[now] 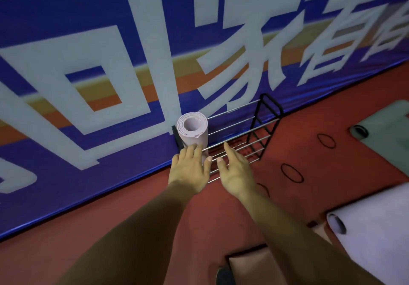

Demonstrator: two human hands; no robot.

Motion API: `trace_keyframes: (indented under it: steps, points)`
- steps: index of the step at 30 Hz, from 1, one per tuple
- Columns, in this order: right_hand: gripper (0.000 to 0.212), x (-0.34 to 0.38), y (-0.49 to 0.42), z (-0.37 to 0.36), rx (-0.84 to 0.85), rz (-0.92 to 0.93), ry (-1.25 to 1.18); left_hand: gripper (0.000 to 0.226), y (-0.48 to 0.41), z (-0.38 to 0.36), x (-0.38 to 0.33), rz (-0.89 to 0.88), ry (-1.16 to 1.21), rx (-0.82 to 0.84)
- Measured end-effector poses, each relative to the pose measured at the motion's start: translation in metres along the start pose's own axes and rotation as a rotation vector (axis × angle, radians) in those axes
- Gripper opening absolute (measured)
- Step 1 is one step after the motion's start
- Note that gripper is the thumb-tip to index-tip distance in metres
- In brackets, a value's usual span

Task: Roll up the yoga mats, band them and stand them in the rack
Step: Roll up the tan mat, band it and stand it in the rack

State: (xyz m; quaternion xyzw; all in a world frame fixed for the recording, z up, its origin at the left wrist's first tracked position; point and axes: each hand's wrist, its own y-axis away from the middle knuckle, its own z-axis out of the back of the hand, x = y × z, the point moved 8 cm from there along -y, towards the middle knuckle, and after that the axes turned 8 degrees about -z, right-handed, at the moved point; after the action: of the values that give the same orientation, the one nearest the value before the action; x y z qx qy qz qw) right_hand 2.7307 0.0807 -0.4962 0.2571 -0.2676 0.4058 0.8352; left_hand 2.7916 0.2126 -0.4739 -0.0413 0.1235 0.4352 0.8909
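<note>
A rolled pink yoga mat [193, 129] stands upright at the left end of a metal rack [250, 129] with black end frames and silver bars. My left hand [190, 169] rests against the roll's lower part with straight fingers. Just to its right, my right hand [234, 171] hovers open over the rack's bars, holding nothing. Two black bands [326, 141] [291, 173] lie on the red floor right of the rack. A third black band [264, 189] shows partly behind my right wrist.
A blue banner wall [110, 63] with large white characters stands right behind the rack. A partly rolled green mat [385, 125] lies at the right edge, a light purple mat [371, 229] at lower right, and a pink mat [247, 262] near the bottom.
</note>
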Motion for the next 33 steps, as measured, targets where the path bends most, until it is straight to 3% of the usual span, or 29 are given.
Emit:
trace_keyframes:
  steps: [14, 24, 33]
  points:
    - [0.055, -0.031, 0.107, 0.066, -0.057, 0.031, 0.103, 0.058, 0.075, 0.007, -0.087, -0.079, 0.074, -0.077]
    - [0.054, -0.094, 0.211, 0.101, -0.044, 0.059, 0.007, 0.069, 0.183, -0.002, -0.156, -0.042, 0.062, -0.082]
    - [0.052, -0.14, 0.312, 0.15, -0.043, 0.018, 0.039, 0.06, 0.272, 0.003, -0.229, -0.034, 0.102, -0.048]
